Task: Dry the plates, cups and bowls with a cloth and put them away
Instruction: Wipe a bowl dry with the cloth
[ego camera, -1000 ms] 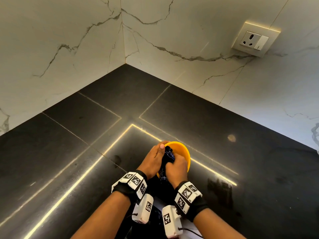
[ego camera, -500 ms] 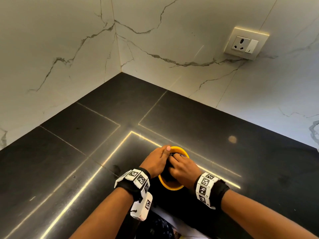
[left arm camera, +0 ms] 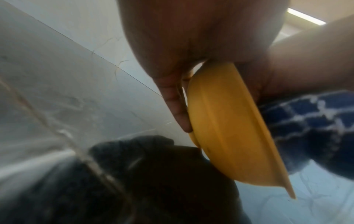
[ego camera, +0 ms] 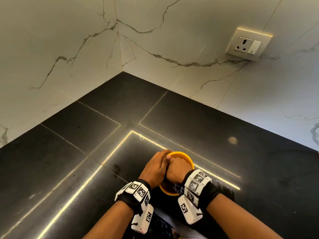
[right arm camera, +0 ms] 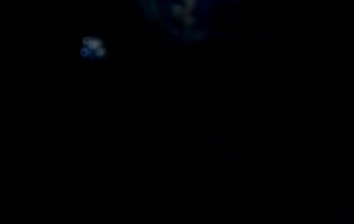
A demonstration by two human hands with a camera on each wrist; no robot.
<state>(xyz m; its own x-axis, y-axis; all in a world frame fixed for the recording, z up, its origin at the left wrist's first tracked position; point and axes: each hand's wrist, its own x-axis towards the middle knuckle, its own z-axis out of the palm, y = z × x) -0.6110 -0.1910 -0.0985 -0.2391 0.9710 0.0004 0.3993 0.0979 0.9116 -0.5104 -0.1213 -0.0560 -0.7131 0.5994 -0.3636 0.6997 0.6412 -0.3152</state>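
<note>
A yellow bowl [ego camera: 183, 155] is held tilted above the black counter, its opening facing me. My left hand [ego camera: 154, 169] grips its left rim, thumb over the edge, while the fingers [left arm camera: 178, 109] lie along the bowl's outside [left arm camera: 226, 128]. Inside the bowl, my right hand [ego camera: 176, 172] presses a bunched dark blue patterned cloth [ego camera: 176, 188] against the inner wall. Part of the cloth [left arm camera: 306, 121] hangs out past the near rim. The right fingers are hidden in the bowl. Nearly everything in the right wrist view is black, save a faint blue patch of cloth [right arm camera: 184, 18].
The black stone counter [ego camera: 77, 161] runs into a corner of white marble walls [ego camera: 51, 49]. A wall socket [ego camera: 248, 44] sits on the right wall. A patterned item [ego camera: 164, 228] lies at the counter's near edge under my wrists.
My right hand has turned and pushed deeper into the bowl with the cloth, which now shows only at the near rim. The left hand keeps its grip on the rim.
</note>
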